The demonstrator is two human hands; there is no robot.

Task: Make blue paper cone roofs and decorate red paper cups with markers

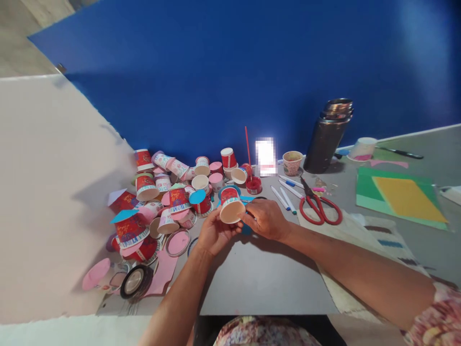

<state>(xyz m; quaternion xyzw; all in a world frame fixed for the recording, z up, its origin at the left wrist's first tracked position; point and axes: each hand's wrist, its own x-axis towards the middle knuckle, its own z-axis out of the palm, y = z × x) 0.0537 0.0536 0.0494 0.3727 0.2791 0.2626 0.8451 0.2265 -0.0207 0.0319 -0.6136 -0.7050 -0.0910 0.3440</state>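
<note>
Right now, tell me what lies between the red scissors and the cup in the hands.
In the head view, white marker pens lie between the red scissors and the paper cup; the right hand also sits there.

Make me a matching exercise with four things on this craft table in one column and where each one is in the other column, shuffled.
Things:
1. paper cup
2. red scissors
3. metal flask
4. tape roll

Places:
A. standing against the blue wall
B. between the left hand and the right hand
C. at the near left edge of the table, below the cup pile
D. lying right of the white pens

Pairs: 1-B, 2-D, 3-A, 4-C
</note>
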